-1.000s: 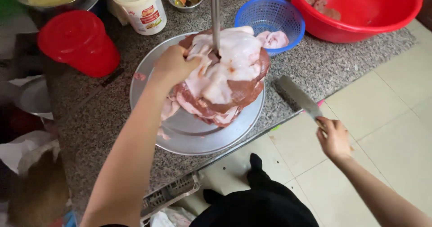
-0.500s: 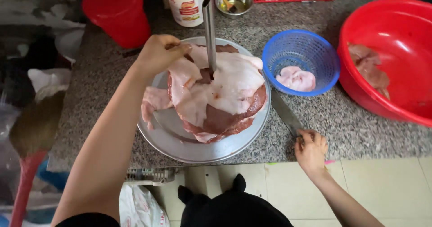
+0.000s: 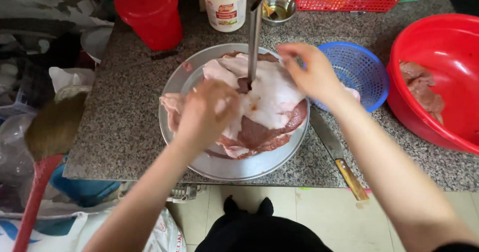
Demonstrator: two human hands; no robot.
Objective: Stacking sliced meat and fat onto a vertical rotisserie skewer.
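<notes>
A round metal tray point(image 3: 199, 77) sits on the speckled granite counter point(image 3: 124, 122), near its front edge, and carries a stack of raw meat point(image 3: 264, 112): pale, glossy, fatty sheets on top, darker red slices showing at the near right. The stack is threaded on a steel spike point(image 3: 254, 37) that rises from the middle of the pile; its long axis runs straight up toward the camera, leaning slightly to the far side. The left hand point(image 3: 204, 112) lies palm down on the near left of the meat, fingers spread and pressing flat, gripping nothing. The right hand point(image 3: 309, 72) is over the far right edge of the pile, fingers curled and pinching at a pale sheet there. A knife point(image 3: 332, 149) with a wooden handle lies on the counter just right of the tray, blade pointing far-left. Behind it sits a blue mesh basket point(image 3: 364, 67), and further right a red plastic bowl point(image 3: 439, 37) holds more meat. A red lidded tub point(image 3: 149, 12) stands far left.
</notes>
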